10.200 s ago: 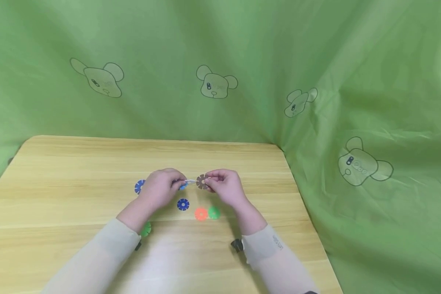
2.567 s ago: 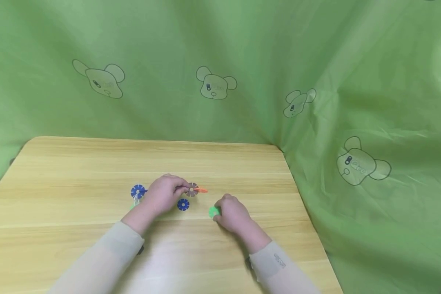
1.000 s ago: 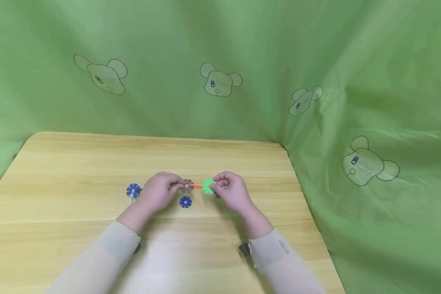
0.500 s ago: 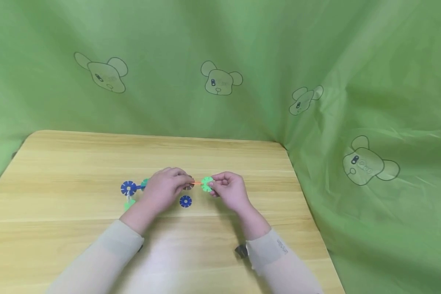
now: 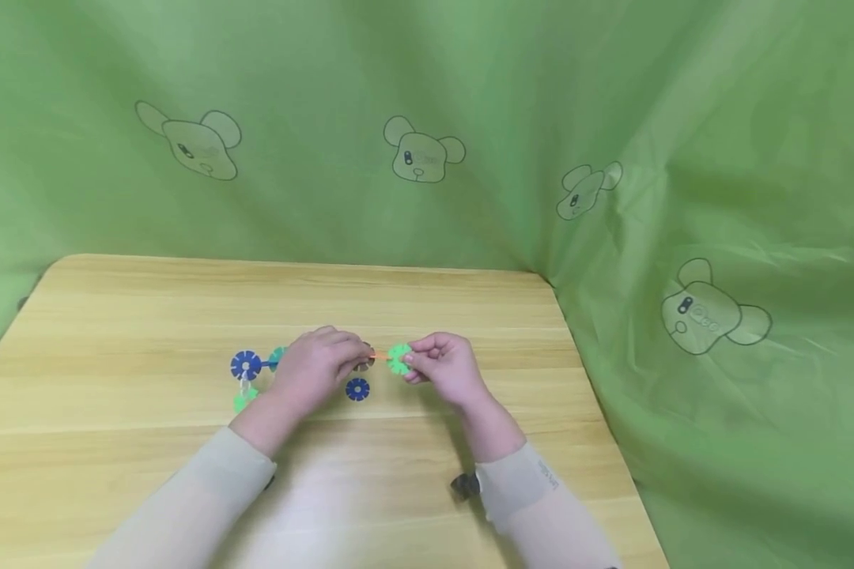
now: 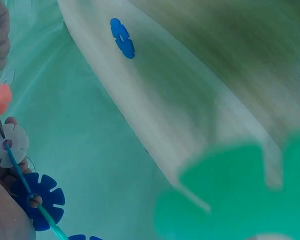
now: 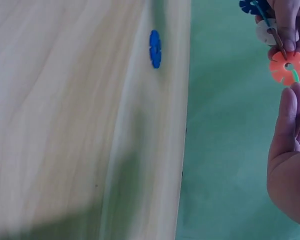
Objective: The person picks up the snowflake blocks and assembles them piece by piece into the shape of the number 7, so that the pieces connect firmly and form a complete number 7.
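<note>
A chain of notched plastic interlocking discs is strung between the hands. My left hand (image 5: 316, 363) grips it near a brown disc (image 5: 364, 364), its fingers covering part of the chain. Beyond those fingertips an orange disc (image 7: 281, 70) stands edge-on in the head view. Thumb and fingers of my right hand (image 5: 447, 370) pinch a green disc (image 5: 398, 359), whose edge meets the orange one. Left of my left hand, the chain shows a blue disc (image 5: 245, 365), a teal disc (image 5: 276, 358) and a light green disc (image 5: 243, 401). A white disc (image 6: 17, 145) shows in the left wrist view.
One loose blue disc (image 5: 357, 389) lies on the wooden table (image 5: 149, 316) below the hands. Green cloth (image 5: 313, 205) printed with bear heads hangs behind and to the right of the table.
Earlier, the orange and green discs lay on the table. The right hand has lifted the green disc to the orange one on the chain. The left fingers have shifted right over the brown disc.
</note>
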Action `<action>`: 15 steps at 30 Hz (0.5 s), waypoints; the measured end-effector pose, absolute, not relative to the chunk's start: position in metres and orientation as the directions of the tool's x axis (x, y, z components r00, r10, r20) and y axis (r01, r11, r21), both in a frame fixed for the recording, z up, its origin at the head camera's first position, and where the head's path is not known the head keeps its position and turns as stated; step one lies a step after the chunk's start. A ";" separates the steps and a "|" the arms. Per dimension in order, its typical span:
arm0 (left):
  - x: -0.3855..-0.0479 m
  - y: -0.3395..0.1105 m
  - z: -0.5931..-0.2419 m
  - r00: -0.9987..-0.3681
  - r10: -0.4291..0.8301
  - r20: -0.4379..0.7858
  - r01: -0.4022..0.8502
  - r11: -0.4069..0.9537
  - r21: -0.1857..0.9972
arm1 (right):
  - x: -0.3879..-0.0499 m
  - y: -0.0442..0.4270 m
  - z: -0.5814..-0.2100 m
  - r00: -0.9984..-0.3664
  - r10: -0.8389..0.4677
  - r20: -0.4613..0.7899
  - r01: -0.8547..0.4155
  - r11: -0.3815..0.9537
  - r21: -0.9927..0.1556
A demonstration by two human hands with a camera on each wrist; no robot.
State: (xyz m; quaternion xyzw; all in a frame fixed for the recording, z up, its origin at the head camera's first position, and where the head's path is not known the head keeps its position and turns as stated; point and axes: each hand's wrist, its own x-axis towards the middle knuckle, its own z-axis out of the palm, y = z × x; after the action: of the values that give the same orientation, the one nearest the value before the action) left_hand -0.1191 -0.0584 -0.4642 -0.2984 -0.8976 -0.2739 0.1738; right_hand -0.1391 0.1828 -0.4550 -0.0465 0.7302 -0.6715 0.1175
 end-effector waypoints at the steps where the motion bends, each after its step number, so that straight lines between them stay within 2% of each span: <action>1: -0.119 -0.058 -0.464 -0.752 0.445 0.487 0.641 0.664 0.385 | -0.139 0.183 -0.454 -0.967 -0.231 -0.108 0.089 0.092 -0.992; 4: -0.118 -0.059 -0.462 -0.736 0.444 0.511 0.655 0.658 0.372 | -0.139 0.179 -0.449 -0.966 -0.241 -0.093 0.073 0.090 -0.993; 7: -0.118 -0.060 -0.460 -0.746 0.427 0.510 0.639 0.674 0.371 | -0.138 0.174 -0.447 -0.970 -0.227 -0.090 0.071 0.090 -0.993; 15: -0.122 -0.060 -0.458 -0.783 0.464 0.415 0.612 0.693 0.380 | -0.136 0.164 -0.454 -0.980 -0.153 -0.131 0.116 0.101 -0.988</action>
State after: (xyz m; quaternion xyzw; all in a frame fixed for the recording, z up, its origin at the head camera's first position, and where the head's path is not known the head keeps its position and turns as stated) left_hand -0.1219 -0.0602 -0.4584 -0.2961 -0.9086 -0.2564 0.1449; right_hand -0.1355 0.1643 -0.4539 -0.0125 0.7353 -0.6702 0.1003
